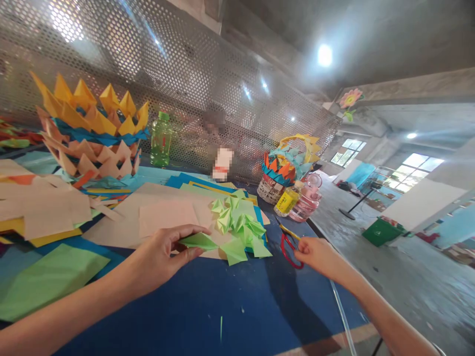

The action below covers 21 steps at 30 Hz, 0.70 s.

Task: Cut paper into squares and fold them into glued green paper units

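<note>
My left hand (165,252) pinches a folded green paper piece (200,241) between thumb and fingers. Right beside it lies a pile of folded light-green paper pieces (241,225). Farther right, my right hand (317,252) has its fingers closed at the red-handled scissors (285,251), which are low over the blue tabletop or resting on it. A thin yellow part (291,232) shows by the fingertips; whether it belongs to the scissors is unclear.
Paper sheets (126,217) and a green sheet (55,277) spread across the left. Behind stand a layered paper basket (96,153), a green bottle (161,141), a smaller handled basket (272,188), a yellow-labelled bottle (286,202) and a pink bottle (306,202). The table edge (343,316) runs along the right; perforated metal closes off the back.
</note>
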Each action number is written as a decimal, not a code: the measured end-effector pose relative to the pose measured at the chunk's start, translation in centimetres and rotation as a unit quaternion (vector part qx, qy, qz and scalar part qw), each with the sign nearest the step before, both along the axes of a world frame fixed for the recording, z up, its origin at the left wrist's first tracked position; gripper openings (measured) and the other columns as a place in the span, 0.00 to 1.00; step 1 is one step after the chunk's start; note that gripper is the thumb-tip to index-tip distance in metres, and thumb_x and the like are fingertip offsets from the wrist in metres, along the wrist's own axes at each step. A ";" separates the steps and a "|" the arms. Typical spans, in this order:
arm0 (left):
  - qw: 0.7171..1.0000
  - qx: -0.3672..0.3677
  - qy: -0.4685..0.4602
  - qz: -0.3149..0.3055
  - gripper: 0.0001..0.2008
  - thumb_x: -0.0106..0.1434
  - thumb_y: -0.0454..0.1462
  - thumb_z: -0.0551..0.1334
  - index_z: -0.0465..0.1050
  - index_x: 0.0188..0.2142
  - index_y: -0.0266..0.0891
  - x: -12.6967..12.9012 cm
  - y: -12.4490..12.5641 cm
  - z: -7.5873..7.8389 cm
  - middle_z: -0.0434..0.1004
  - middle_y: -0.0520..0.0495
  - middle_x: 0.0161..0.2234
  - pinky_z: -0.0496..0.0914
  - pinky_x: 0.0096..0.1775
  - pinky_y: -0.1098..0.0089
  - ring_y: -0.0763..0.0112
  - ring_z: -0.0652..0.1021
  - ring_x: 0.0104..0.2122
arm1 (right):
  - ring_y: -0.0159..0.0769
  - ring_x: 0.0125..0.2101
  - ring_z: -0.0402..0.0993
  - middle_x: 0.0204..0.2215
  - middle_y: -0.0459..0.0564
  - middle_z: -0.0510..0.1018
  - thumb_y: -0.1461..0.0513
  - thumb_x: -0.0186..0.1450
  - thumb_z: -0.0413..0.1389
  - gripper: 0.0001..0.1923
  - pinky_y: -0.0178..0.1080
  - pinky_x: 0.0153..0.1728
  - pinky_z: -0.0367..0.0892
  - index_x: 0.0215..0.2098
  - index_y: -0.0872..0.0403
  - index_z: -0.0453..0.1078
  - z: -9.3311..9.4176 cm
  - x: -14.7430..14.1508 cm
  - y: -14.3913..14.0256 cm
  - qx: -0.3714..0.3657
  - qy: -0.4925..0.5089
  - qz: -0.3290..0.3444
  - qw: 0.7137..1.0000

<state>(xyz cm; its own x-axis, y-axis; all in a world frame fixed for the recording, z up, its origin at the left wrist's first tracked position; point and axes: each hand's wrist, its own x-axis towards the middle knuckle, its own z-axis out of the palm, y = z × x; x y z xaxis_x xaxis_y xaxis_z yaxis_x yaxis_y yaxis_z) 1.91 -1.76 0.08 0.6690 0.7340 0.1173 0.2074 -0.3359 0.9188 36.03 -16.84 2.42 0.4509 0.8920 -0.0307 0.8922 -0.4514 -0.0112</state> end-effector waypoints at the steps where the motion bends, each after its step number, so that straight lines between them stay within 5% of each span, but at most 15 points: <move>1: 1.000 -0.001 0.000 -0.002 0.21 0.58 0.49 0.61 0.74 0.47 0.42 0.0 0.0 0.0 0.80 0.48 0.37 0.70 0.34 0.70 0.68 0.76 0.30 | 0.30 0.21 0.64 0.18 0.43 0.71 0.59 0.58 0.53 0.09 0.33 0.23 0.50 0.21 0.54 0.67 0.3 0.1 1.2 0.004 -0.007 0.000 1.000; 9: 0.999 0.002 0.013 -0.031 0.21 0.60 0.49 0.61 0.73 0.49 0.42 -0.3 0.6 -0.2 0.80 0.47 0.41 0.71 0.39 0.67 0.64 0.77 0.34 | 0.33 0.23 0.70 0.16 0.47 0.73 0.65 0.58 0.55 0.13 0.33 0.24 0.54 0.16 0.56 0.68 -0.5 1.2 8.9 -0.002 -0.037 -0.005 0.999; 14: 0.999 0.004 0.011 -0.037 0.20 0.61 0.47 0.61 0.73 0.49 0.43 -0.3 0.6 -0.3 0.80 0.49 0.39 0.71 0.37 0.69 0.66 0.77 0.33 | 0.41 0.40 0.75 0.39 0.56 0.79 0.65 0.66 0.48 0.12 0.37 0.36 0.63 0.41 0.56 0.73 0.7 -3.2 7.2 0.068 -0.070 0.020 0.995; 17: 0.999 0.007 0.011 -0.033 0.18 0.61 0.46 0.61 0.74 0.48 0.43 -0.2 0.5 -0.2 0.80 0.50 0.39 0.71 0.37 0.69 0.67 0.77 0.32 | 0.37 0.43 0.74 0.43 0.50 0.78 0.60 0.67 0.51 0.11 0.35 0.43 0.65 0.47 0.50 0.69 0.9 -7.6 5.1 0.096 0.008 0.130 0.987; 21: 0.999 0.013 0.000 -0.029 0.18 0.61 0.46 0.61 0.74 0.47 0.42 -0.2 0.5 -0.1 0.80 0.49 0.40 0.71 0.38 0.70 0.67 0.77 0.33 | 0.48 0.50 0.71 0.53 0.56 0.72 0.57 0.61 0.59 0.30 0.48 0.48 0.65 0.59 0.51 0.58 -1.3 -12.1 3.7 0.131 0.082 0.142 0.978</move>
<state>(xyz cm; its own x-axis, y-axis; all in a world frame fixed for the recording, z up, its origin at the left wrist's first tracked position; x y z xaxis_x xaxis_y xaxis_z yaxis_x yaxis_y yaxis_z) 1.74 -1.30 -0.03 0.7101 0.6907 0.1369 0.1864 -0.3719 0.9094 23.92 -13.13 1.08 0.1930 0.9674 0.1642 0.9574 -0.1490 -0.2475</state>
